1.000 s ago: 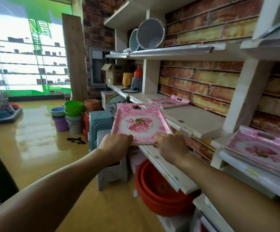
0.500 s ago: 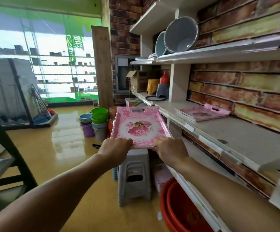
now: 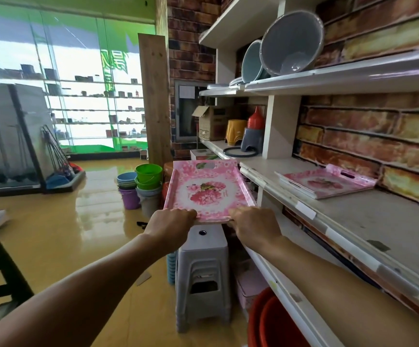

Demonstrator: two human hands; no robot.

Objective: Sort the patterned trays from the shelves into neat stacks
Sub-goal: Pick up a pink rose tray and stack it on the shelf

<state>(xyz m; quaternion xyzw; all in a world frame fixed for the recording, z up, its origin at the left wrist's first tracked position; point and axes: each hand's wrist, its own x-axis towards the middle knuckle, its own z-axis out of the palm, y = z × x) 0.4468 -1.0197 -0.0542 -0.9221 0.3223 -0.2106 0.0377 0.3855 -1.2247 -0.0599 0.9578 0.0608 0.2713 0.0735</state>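
Both hands, left (image 3: 172, 222) and right (image 3: 252, 225), grip the tray (image 3: 209, 190) by its near edge at frame centre (level, probably bound for the stack (image 3: 326, 181) at right).

Pink trays (image 3: 327, 182) on shelf (image 3: 368, 221)

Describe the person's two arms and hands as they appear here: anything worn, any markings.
Both forearms are bare all the way to the bottom edge of the picture; no sleeve, cuff or glove shows. The left hand and the right hand carry no visible ring, and neither wrist shows a watch, band or bracelet. No tattoo or other marking can be made out. The fingertips are hidden, so the nails cannot be judged.
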